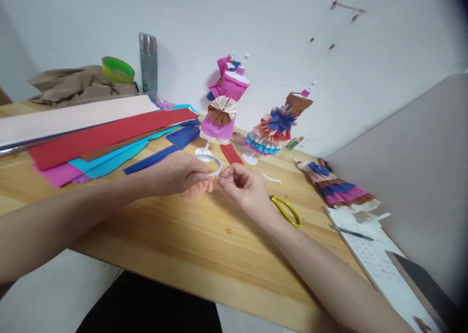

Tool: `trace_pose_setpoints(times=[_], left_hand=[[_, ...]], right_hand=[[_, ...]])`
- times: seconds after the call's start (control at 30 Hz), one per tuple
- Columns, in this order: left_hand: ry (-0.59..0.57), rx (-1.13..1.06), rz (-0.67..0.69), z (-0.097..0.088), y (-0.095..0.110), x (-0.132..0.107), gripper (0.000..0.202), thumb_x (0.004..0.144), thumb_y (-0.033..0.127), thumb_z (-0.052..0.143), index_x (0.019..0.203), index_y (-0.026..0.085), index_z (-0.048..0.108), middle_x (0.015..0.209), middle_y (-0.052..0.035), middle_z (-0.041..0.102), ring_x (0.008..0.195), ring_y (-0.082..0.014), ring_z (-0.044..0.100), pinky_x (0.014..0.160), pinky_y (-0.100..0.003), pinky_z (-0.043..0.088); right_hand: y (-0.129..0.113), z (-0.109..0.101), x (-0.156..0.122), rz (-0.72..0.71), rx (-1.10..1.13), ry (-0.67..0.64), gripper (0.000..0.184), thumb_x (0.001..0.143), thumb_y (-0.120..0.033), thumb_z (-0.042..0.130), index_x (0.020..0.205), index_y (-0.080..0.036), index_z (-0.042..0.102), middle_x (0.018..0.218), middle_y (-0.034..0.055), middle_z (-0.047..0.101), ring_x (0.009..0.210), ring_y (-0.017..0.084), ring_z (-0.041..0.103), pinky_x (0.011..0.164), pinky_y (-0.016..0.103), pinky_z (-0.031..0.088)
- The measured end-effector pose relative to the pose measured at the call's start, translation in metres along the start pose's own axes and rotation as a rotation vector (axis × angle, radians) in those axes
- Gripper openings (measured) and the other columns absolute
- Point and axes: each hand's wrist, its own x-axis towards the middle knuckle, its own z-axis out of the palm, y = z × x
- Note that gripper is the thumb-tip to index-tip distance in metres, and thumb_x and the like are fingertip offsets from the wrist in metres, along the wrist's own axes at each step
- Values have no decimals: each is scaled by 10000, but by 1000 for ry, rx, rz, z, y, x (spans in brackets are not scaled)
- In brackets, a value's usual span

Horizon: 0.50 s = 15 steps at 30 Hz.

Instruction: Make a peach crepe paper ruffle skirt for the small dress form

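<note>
Left hand (193, 171): thumb and fingers closed in a narrow pinch on the peach strip (199, 188). Right hand (244, 186): thumb and forefinger pinched together at the strip's right end. Strip lies between the two hands, its upper edge gathered into small folds, its loose lower part hanging below the left fingertips.

White tape roll (220, 164) just beyond the fingertips of both hands, tilted; cannot tell whether the left hand supports it.

Right of the right hand, near: scissors (291, 214), yellow handles, on the worktop (204, 245). Beyond the right hand: red strip (231, 153), flat; farther off, brown form (300, 103), upright, with ruffled tiers and blue flower. Beyond the left hand: pink form (234, 87), upright, with pleated rosette.

Left of the left hand: blue strip (152, 159), near; past it, red sheet (113, 137) over brown and turquoise ones. Well right of the right hand: striped dress (343, 191), lying down; nearer the body, pen (355, 234) on paper (369, 257).
</note>
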Motion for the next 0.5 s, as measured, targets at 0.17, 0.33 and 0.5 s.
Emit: trace_pose_setpoints(times=[0.17,0.33,0.5], left_hand=[[-22,-46,11,-1,0,-1,491,974,454,381,771,179,734,629,-9,677,617,-133,565,592,-233,353],[-25,-77,17,-1,1,-1,494,976,450,385,737,166,711,621,-13,681,614,-131,578,604,-232,368],[-31,-144,5,2,3,-2,475,979,432,392,714,164,682,605,-7,688,601,-124,596,613,-228,385]], right_hand=[[3,-1,1,-59,-116,35,136,748,-277,604,655,-192,554,525,-50,436,489,92,375,472,231,285],[6,-2,1,-68,-146,55,146,750,-272,614,653,-193,539,536,-49,448,494,91,380,478,230,288],[9,-1,2,-32,-138,68,172,724,-281,626,629,-195,511,539,-48,449,495,92,373,474,229,289]])
